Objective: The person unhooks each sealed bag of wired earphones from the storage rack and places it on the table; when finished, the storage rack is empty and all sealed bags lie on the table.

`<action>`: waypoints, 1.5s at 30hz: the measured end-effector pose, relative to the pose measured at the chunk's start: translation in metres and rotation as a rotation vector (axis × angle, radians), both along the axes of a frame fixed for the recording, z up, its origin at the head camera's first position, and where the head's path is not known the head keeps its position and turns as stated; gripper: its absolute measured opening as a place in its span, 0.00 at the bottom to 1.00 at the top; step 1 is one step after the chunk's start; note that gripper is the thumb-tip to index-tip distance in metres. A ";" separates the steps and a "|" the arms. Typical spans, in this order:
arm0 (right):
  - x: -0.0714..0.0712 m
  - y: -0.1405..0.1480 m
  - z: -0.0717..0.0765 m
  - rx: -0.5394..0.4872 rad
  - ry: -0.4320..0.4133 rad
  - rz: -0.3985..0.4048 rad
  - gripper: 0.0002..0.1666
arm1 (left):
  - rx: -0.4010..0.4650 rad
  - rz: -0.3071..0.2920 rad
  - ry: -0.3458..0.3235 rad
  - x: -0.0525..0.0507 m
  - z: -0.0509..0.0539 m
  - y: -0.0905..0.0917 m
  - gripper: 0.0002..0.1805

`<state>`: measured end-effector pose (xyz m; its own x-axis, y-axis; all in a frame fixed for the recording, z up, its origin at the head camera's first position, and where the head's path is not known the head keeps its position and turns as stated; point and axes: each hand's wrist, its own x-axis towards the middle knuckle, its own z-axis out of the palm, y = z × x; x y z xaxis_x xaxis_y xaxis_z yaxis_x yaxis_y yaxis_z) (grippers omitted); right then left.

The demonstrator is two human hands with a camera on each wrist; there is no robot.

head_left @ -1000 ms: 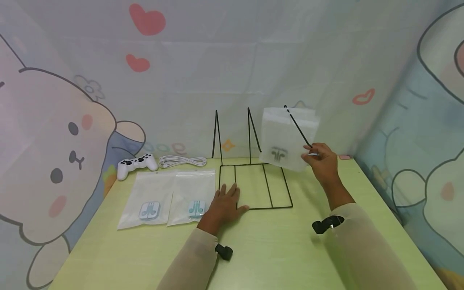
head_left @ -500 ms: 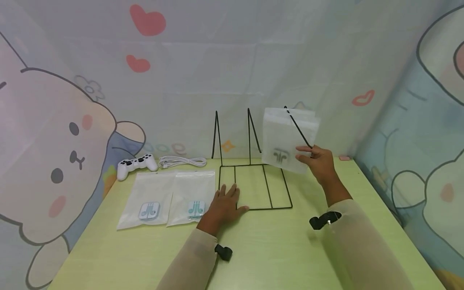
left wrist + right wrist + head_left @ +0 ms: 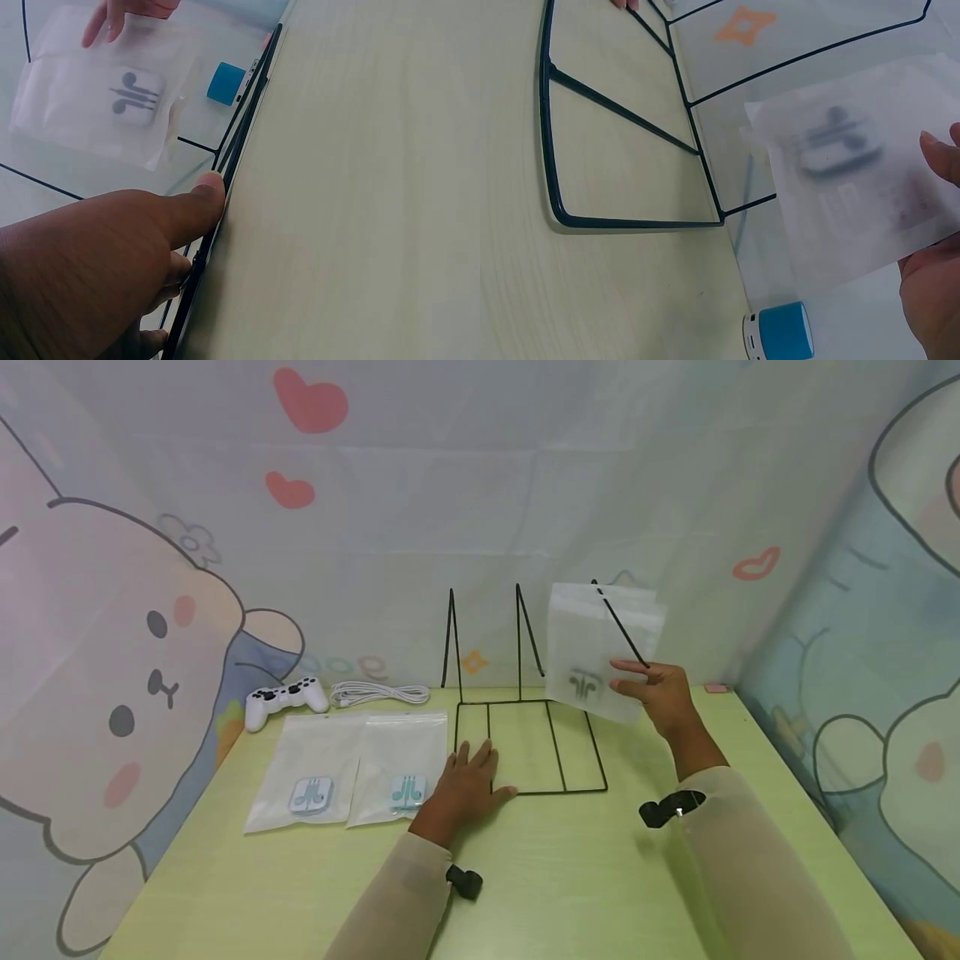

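- Balance probably explains our left grip (image 3: pixel 462 789), fingers spread, resting on the wire rack (image 3: pixel 626 113).
- Our right grip (image 3: pixel 663 696), finger and thumb apart, lies against the pouch (image 3: pixel 581 639) hanging on the rightmost hook (image 3: pixel 622 629), seemingly to settle it.

"What colour is the rack (image 3: pixel 547 792) at centre frame?"

"Black. The bag (image 3: pixel 572 635) right of centre is cloudy white, a grey earphone print (image 3: pixel 583 683) showing through."

"And left of centre?"

"Two frosted-white bags (image 3: pixel 318 743); the white cases (image 3: pixel 298 807) inside bear blue-green earphone pictures (image 3: pixel 408 791). Above them, the controller (image 3: pixel 287 698) is white with black buttons, the cable (image 3: pixel 380 693) plain white."

"The tabletop (image 3: pixel 562 877)?"

"Pale yellow-green. The backdrop (image 3: pixel 480 502) carries red hearts (image 3: pixel 311 402) and an orange star (image 3: pixel 474 662); the right-wrist view's cylinder (image 3: pixel 784 332) is blue and white."
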<state>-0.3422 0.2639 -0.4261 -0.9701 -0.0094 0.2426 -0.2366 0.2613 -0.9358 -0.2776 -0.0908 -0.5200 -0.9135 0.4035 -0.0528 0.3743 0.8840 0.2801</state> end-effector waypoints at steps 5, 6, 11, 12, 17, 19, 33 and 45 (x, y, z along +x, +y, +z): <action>-0.001 -0.003 0.002 0.003 0.001 0.008 0.27 | 0.005 0.007 -0.011 0.000 0.001 0.000 0.47; -0.001 -0.003 0.002 0.009 0.003 0.004 0.26 | 0.006 0.006 -0.010 0.000 0.001 0.000 0.47; 0.000 -0.004 0.003 0.020 -0.003 -0.015 0.26 | 0.004 0.005 -0.015 0.001 0.001 0.000 0.47; 0.000 -0.004 0.003 0.018 -0.004 -0.012 0.26 | 0.007 0.005 -0.015 0.001 0.001 0.000 0.47; 0.004 -0.001 0.004 0.038 -0.012 0.006 0.26 | 0.008 0.001 -0.004 0.000 0.000 0.000 0.46; 0.006 0.001 0.004 0.061 -0.007 0.010 0.26 | 0.008 -0.001 0.004 -0.001 -0.001 0.000 0.46; 0.026 0.007 0.002 0.084 0.027 0.008 0.25 | 0.002 -0.005 0.017 -0.002 -0.003 0.001 0.46; 0.046 0.008 0.002 0.119 0.053 -0.026 0.24 | -0.011 -0.006 0.025 -0.001 -0.002 0.002 0.46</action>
